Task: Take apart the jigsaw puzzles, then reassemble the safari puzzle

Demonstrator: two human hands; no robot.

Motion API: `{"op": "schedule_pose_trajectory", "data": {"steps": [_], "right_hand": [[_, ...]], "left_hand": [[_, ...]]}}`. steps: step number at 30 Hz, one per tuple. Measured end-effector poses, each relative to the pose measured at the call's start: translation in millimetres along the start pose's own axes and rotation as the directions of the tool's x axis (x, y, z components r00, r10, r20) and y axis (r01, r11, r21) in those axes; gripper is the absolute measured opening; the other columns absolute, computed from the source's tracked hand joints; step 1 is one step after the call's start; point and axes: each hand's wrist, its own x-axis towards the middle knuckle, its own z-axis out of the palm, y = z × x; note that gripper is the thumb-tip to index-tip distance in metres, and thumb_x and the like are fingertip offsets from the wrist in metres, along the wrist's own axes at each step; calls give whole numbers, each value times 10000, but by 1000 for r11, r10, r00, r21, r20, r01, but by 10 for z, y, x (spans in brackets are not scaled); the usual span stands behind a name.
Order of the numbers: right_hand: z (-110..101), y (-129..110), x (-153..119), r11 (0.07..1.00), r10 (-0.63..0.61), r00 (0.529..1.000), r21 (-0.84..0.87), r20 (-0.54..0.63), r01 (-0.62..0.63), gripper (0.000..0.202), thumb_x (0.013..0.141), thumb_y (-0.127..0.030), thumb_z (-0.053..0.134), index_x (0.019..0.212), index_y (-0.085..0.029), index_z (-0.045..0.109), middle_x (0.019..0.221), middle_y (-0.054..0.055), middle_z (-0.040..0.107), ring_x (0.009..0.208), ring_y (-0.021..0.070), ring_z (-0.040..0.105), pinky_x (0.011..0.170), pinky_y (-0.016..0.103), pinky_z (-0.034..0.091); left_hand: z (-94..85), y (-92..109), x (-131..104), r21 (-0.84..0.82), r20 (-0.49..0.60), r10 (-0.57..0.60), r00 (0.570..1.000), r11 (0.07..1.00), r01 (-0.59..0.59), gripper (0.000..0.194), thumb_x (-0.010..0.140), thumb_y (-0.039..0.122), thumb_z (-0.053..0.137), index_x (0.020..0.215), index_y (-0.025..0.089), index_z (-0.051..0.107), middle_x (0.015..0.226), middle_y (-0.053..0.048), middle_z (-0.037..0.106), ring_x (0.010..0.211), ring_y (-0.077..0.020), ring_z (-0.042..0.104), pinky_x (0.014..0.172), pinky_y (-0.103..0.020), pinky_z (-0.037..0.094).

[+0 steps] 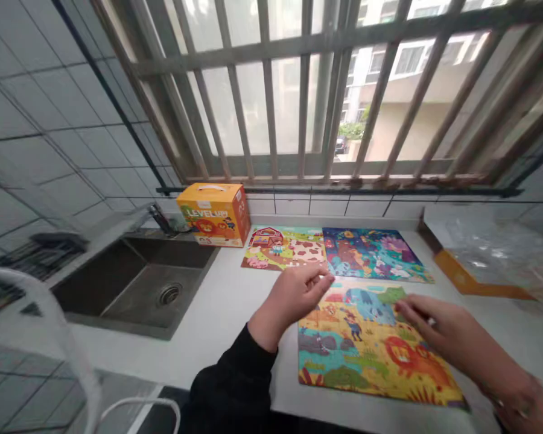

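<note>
A safari jigsaw puzzle (353,361) with an elephant, lions and a ranger figure lies flat on the counter in front of me. My left hand (296,295) is over its upper left corner, thumb and fingertips drawn together. My right hand (438,328) is at its upper right side, fingertips pinched by the green tree. Whatever either pinch holds, if anything, is hidden. Behind lie a farm puzzle (285,247) with a barn and a cow, and a dark blue night-forest puzzle (371,253), side by side.
An orange "LEVEL UP!" box (215,214) stands at the back beside the steel sink (163,301). At the right are an open box (475,280) and clear plastic wrapping (493,247). A white curved rail (67,337) is at lower left. Behind the counter is a barred window (280,108).
</note>
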Motion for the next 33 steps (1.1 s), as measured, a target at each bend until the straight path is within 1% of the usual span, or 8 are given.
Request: {"op": "schedule_pose_trajectory", "data": {"steps": [3,5,9,13,17,24,28,33], "right_hand": [[-58,591,274,984,154,977,-65,-147,-165,462,1036,-618,516,890,-265,775,839,77,823,731,272,766,652,341,516],[-17,882,366,961,244,943,-78,-225,-267,490,1009,-632,500,939,-254,803,866,99,838,782,310,791,656,359,521],[180,1144,362,941,320,930,-56,-181,-335,516,980,-644,517,995,-247,848,965,116,870,872,339,822,707,381,562],[267,1134,343,943,321,938,-45,-127,-329,459,1003,-599,541,1045,-272,860,1011,84,877,904,311,820,757,379,575],[264,1090,374,947,315,943,-29,-108,-320,433,1017,-558,548,1083,-267,862,1070,79,874,923,289,806,802,381,570],[302,980,408,959,281,956,-1,-87,-282,405,1016,-528,555,1045,-243,840,974,73,838,869,258,756,805,362,523],[328,920,445,937,346,934,-11,-86,-348,359,1012,-493,567,1033,-229,810,908,68,793,844,249,722,771,341,480],[346,845,536,896,438,894,-32,-94,-442,269,1037,-430,587,919,-234,729,885,52,763,831,225,683,727,315,406]], "left_hand": [[38,-500,77,148,-78,-132,988,979,142,334,1114,346,556,845,206,696,837,-32,729,780,-187,645,731,-308,414],[67,-741,81,206,-125,-193,973,955,216,307,1099,310,551,840,207,680,845,-46,729,813,-207,658,752,-318,425],[117,-941,28,218,-118,-241,963,940,262,296,1072,311,583,805,209,662,823,-52,703,803,-224,645,756,-337,426],[155,-961,36,284,-25,-313,950,909,307,195,1020,338,682,897,199,743,919,-78,732,872,-250,669,787,-353,455],[179,-984,55,309,44,-328,944,903,299,288,995,483,756,979,195,758,995,-94,748,939,-279,689,841,-384,489],[211,-1027,54,267,58,-369,928,901,342,462,800,497,943,1083,204,724,1114,-99,744,1023,-316,689,881,-408,506],[220,-1036,87,243,68,-397,915,896,371,461,769,490,954,1038,209,706,1063,-83,733,1010,-319,682,869,-408,494],[205,-1035,121,226,51,-413,909,892,392,485,721,487,970,1002,215,682,1046,-79,726,1007,-322,675,854,-400,479]]}}
